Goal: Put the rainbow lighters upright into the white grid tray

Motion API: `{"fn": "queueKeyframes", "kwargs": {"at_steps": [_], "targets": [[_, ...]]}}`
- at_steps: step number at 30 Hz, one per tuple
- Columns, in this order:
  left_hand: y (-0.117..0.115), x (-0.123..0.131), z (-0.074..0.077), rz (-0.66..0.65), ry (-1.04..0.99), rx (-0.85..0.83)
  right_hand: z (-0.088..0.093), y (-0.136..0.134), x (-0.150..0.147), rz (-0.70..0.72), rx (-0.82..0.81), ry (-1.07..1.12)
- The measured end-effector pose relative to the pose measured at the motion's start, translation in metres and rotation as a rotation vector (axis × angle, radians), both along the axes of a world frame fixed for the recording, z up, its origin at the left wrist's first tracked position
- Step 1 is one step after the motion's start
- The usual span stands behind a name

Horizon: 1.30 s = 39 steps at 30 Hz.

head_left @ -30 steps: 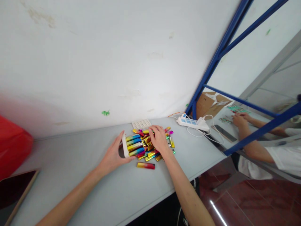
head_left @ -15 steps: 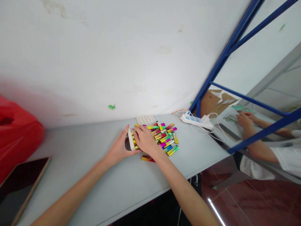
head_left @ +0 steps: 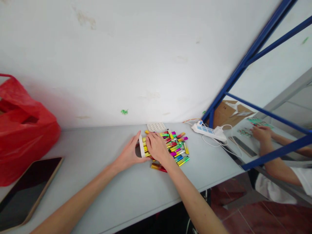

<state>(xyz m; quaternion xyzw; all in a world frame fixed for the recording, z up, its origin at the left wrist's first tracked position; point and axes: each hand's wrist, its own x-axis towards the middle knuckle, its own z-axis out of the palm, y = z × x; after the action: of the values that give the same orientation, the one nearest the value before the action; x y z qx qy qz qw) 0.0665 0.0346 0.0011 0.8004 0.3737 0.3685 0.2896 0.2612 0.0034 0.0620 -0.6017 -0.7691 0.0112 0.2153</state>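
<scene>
A heap of shiny rainbow-coloured lighters (head_left: pixel 175 147) lies on the grey table (head_left: pixel 102 182) near the wall. My left hand (head_left: pixel 129 153) grips the side of a small white tray (head_left: pixel 141 146) standing against the heap. My right hand (head_left: pixel 157 147) lies palm down over the lighters next to that tray, fingers curled onto them. One lighter (head_left: pixel 158 167) lies apart, nearer the table's front edge. Whether the right hand holds any lighter is hidden under the palm.
A second white grid tray (head_left: pixel 156 126) lies by the wall. A red plastic bag (head_left: pixel 24 130) and a dark tablet (head_left: pixel 26 188) sit at the left. A white power strip (head_left: pixel 207 131) with cables lies right. Behind blue frame bars (head_left: pixel 268 113), another person's hands (head_left: pixel 262 133) work.
My right hand slid left across the heap, from its middle to the lighters beside the tray. The left hand stayed on the tray. The view shifted, showing more of the red bag.
</scene>
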Motion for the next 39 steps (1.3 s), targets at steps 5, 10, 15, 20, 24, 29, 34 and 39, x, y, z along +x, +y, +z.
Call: {"fn": "queueKeyframes", "kwargs": {"at_steps": [5,10,15,20,24,29,34,39], "targets": [[-0.002,-0.001,0.0,0.003,0.001,-0.035,-0.007,0.006,0.024,-0.036,0.046,0.005],[-0.001,-0.001,0.0,0.005,-0.001,-0.004,-0.009,0.01,0.051,-0.035,0.053,0.004],[0.001,-0.002,0.0,-0.002,0.004,0.016,-0.012,0.012,0.072,0.038,0.085,-0.003],[0.004,-0.004,-0.003,-0.015,0.006,0.031,-0.011,0.013,0.085,0.017,0.075,-0.005],[0.003,-0.004,-0.004,-0.016,-0.005,0.013,-0.004,0.011,0.091,0.012,0.024,0.019],[0.002,-0.003,-0.008,-0.005,-0.019,-0.018,0.009,0.008,0.074,-0.035,0.019,0.041],[0.002,-0.004,-0.01,-0.004,-0.002,-0.035,0.004,0.007,0.021,0.109,0.049,-0.009],[0.0,-0.006,-0.005,-0.015,0.008,-0.065,-0.014,0.005,-0.011,0.149,-0.009,-0.159]]}}
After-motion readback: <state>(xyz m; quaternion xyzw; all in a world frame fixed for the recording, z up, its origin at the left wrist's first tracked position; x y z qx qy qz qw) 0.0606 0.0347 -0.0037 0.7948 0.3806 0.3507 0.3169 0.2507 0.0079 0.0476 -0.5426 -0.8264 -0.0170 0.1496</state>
